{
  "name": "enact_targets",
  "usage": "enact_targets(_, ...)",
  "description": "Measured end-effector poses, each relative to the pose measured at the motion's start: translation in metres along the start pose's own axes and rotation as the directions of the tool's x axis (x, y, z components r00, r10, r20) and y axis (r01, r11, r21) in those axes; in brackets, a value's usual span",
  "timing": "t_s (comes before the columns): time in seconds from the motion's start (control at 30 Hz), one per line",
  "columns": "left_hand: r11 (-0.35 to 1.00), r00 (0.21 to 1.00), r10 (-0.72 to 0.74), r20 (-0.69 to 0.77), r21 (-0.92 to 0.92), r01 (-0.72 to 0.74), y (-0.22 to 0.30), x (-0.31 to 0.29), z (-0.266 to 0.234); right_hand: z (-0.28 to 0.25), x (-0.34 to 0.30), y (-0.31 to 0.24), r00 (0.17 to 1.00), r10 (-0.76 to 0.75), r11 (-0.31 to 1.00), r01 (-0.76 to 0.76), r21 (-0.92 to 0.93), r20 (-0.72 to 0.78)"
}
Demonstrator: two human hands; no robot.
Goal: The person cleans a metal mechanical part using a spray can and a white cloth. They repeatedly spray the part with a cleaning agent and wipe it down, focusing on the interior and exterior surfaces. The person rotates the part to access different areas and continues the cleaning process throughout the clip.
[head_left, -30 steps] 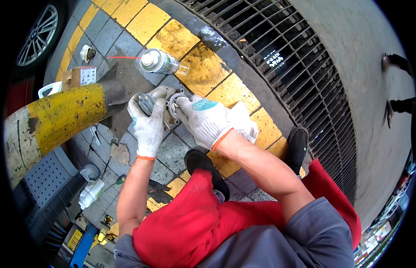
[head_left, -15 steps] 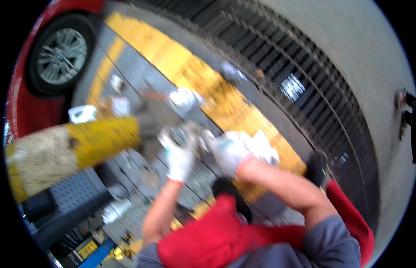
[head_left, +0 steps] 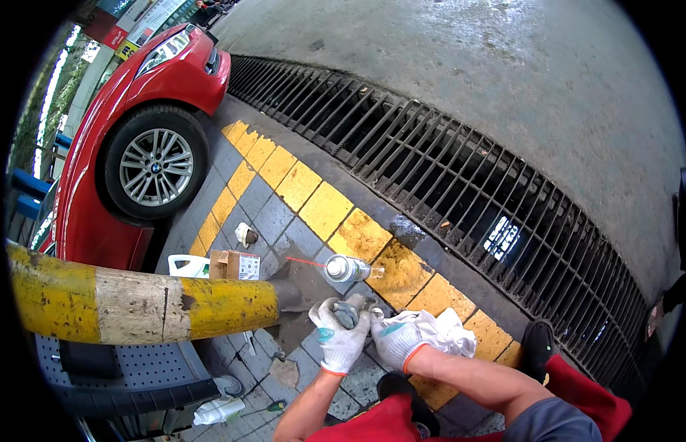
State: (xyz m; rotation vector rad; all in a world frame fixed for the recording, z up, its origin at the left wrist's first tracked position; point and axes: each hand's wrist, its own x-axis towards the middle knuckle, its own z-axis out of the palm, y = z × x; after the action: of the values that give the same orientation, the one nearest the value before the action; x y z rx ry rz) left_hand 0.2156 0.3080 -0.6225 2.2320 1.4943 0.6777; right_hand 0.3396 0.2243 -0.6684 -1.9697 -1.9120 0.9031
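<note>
Both my hands wear white knit gloves with orange cuffs and are close together above the tiled floor. My left hand is closed around a grey metal part, whose exact kind I cannot make out. Bunched in my right hand is a white cloth, trailing out to the right. The right fingertips meet the edge of the metal part, and the gloves hide some of it. Just beyond my hands is a white spray can with a thin red straw pointing left.
A yellow-and-white post juts in from the left above a grey perforated cart. Behind it are a cardboard box and white jug. A red car stands far left. Yellow tiles border a floor grate.
My view has swung, bringing more of the car and grate into sight, and the picture is sharper. My hands stay together at the metal part, with the cloth still at my right hand.
</note>
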Motion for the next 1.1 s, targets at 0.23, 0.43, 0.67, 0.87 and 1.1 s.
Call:
enact_targets(0.23,0.981,0.988,-0.152,0.006,-0.119,0.152,-0.017,0.0,-0.01,-0.036,0.003,0.021,0.974,-0.094,0.906,-0.003,0.424,0.208)
enact_targets(0.43,0.968,0.976,-0.197,0.089,-0.139,0.208,-0.025,0.002,-0.014,-0.06,0.004,0.017,0.973,-0.127,0.75,-0.034,0.661,0.194)
enact_targets(0.67,0.871,0.921,-0.313,0.23,-0.317,0.375,-0.015,0.01,-0.022,-0.069,-0.006,0.022,0.901,-0.12,-0.111,-0.43,0.896,0.418)
enact_targets(0.87,0.727,0.884,-0.409,0.227,-0.505,0.466,-0.021,0.014,-0.032,-0.099,-0.016,0.035,0.92,0.145,-0.306,-0.309,0.9,0.365)
enact_targets(1.1,0.656,0.89,-0.386,0.242,-0.606,0.45,-0.021,0.012,-0.027,-0.095,-0.013,0.011,0.934,0.145,0.061,-0.339,0.939,0.328)
